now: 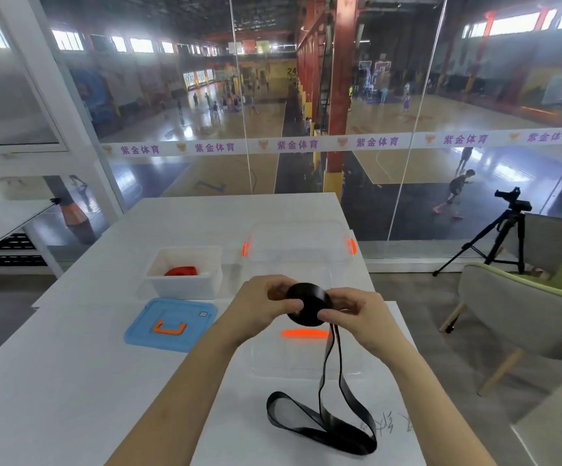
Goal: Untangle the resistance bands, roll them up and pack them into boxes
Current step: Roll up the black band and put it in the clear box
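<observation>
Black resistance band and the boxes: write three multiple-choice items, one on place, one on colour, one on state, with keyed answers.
1. Where is the red roll?
A. In the white box
B. On the blue lid
C. In a hand

2. What colour is the handle on the blue lid?
A. Green
B. Orange
C. Black

3. How is the black band?
A. Fully rolled
B. Lying flat, unrolled
C. Partly rolled, tail hanging

Answers:
1. A: the red roll lies inside the white box.
2. B: the blue lid carries an orange handle.
3. C: the left hand and right hand hold the roll of the black band, its loop trailing onto the table.
</observation>
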{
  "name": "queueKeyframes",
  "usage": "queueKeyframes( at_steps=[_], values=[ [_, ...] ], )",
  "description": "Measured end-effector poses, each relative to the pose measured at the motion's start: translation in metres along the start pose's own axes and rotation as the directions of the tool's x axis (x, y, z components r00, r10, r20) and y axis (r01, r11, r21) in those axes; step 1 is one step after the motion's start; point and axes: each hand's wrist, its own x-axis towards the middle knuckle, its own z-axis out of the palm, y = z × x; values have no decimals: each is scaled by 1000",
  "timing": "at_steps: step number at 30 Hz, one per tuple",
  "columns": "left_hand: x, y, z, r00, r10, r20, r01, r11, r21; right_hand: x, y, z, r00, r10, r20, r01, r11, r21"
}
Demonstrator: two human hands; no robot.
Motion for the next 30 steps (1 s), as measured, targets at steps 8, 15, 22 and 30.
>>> queueKeyframes(
  at_steps=[8,15,22,30],
  values=[
    [3,6,10,996,34,79,-59,935,349,2,-5,-6,993,-52,110,74,976,-205],
    [2,6,11,998,51,-37,-52,999,-17,3,6,-7,998,22,66,-20,999,-36],
    [0,-3,8,996,-42,78,34,993,110,3,3,-10,996,43,82,-33,991,-127],
    [-3,14,14,993,88,75,-100,980,175,7,-2,-8,993,9,119,6,991,-132]
  ],
)
